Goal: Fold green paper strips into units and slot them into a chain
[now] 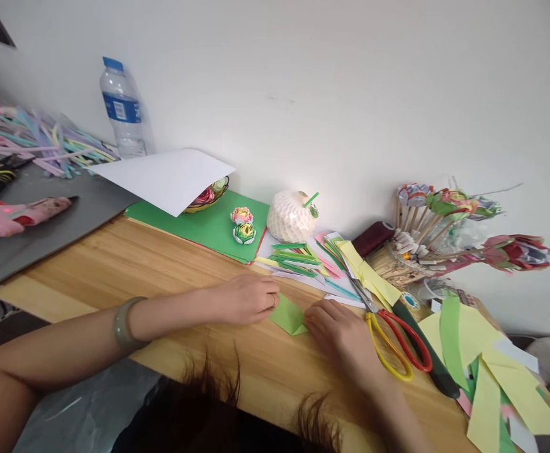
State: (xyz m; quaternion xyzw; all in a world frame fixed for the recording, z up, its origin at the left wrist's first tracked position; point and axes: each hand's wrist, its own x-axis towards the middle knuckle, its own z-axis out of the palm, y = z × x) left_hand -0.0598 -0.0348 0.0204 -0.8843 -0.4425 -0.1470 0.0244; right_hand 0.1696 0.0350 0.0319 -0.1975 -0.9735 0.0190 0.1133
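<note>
A small folded piece of light green paper (287,316) lies on the wooden table between my two hands. My left hand (249,299), a bangle on its wrist, has its fingers closed at the paper's left corner. At the right corner my right hand (338,328) curls its fingers down on the paper; its fingertips are partly hidden. Scissors (388,330) with one red and one yellow handle lie just right of my right hand, over a long dark green tool handle (426,352). Folded green paper strips (297,259) lie beyond the paper.
Two folded paper flowers (243,225) sit on green sheets (194,229), beside a white netted round object (291,217). A white sheet (166,176) covers part of a basket. Further left stand a water bottle (121,110) and a glue gun (24,214). Yellow paper scraps (485,396) spread at right.
</note>
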